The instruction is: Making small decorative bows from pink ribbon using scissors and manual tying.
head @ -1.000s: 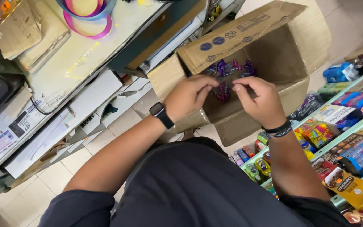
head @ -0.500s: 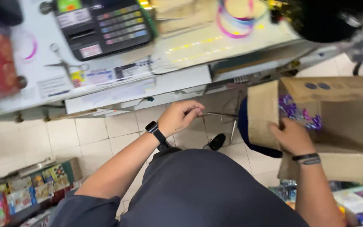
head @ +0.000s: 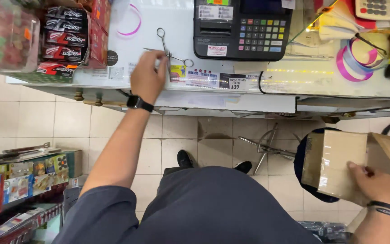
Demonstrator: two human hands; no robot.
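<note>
My left hand (head: 147, 74), with a black watch on the wrist, is stretched out onto the white counter (head: 294, 77). Its fingertips lie on a pair of metal scissors (head: 170, 50) that rest open on the counter; whether the fingers grip them is not visible. My right hand (head: 375, 185), with dark bands on the wrist, holds the flap of an open brown cardboard box (head: 339, 165) at the lower right. The inside of the box is out of view.
A black cash register (head: 242, 27) stands on the counter beside the scissors, with pink and purple tape rolls (head: 355, 56) to the right and red candy packs (head: 64, 38) to the left. A metal stool base (head: 271, 144) sits on the tiled floor. A shelf of colourful goods (head: 19, 180) is at the lower left.
My left hand has left the box and reached up to the scissors on the counter. The view has swung towards the counter. My right hand stays on the box flap.
</note>
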